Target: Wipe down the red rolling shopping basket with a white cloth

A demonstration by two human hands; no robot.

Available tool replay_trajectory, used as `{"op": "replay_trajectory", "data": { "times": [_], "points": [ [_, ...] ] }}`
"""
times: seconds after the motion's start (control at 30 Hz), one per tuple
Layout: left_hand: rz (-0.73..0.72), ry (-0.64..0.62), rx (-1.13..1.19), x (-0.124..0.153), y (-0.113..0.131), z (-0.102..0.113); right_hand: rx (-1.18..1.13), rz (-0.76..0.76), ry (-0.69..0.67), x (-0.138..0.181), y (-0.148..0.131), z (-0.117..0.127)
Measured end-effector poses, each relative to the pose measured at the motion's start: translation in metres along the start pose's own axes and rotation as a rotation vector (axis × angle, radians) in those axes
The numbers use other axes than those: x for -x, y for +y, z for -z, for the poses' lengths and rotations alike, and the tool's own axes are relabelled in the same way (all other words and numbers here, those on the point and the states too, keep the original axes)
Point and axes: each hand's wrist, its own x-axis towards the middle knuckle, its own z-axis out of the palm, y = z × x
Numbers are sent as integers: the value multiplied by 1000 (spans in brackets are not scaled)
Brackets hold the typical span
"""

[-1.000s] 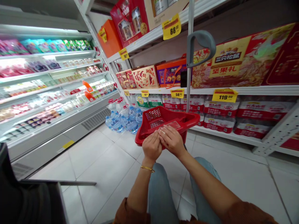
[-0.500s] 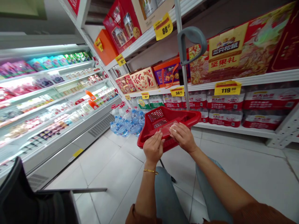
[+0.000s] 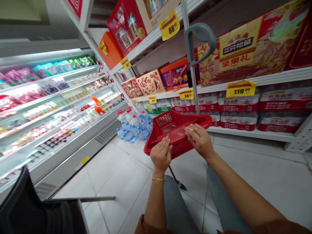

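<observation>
A red plastic shopping basket [image 3: 168, 123] with perforated walls is in front of me, tilted in view, its folded red handle [image 3: 174, 135] lying along the near side. My left hand [image 3: 161, 154] curls its fingers over the near rim at the left. Farther right, my right hand [image 3: 200, 139] bends its fingers down at the same rim, thumb and fingertips close together. A pale spot shows at its fingertips; I cannot tell whether it is a nail or something small. Behind the basket rises a metal pole [image 3: 194, 87] with a grey loop-shaped hook [image 3: 188, 45].
Shelves beyond hold gift boxes [image 3: 241, 48] and shrink-wrapped bottle packs [image 3: 237, 121]. Large water bottles [image 3: 134, 130] stand on the floor near a lit refrigerated case [image 3: 60, 97]. A black chair-like object [image 3: 58, 214] is at lower left. A dark foot [image 3: 181, 186] rests on the tiles.
My right hand has slid rightward along the rim, away from my left hand, baring more of the basket's near side. My left hand stays in place; the view has shifted slightly.
</observation>
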Motion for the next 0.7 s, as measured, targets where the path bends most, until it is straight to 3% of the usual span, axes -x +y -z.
{"op": "replay_trajectory", "data": {
  "times": [0.27, 0.7],
  "points": [
    [-12, 21, -49, 9, -10, 0, -4, 51, -192, -26, -60, -37],
    [-11, -46, -2, 11, -17, 3, 47, 67, -264, -21, -55, -39]
  ]
}}
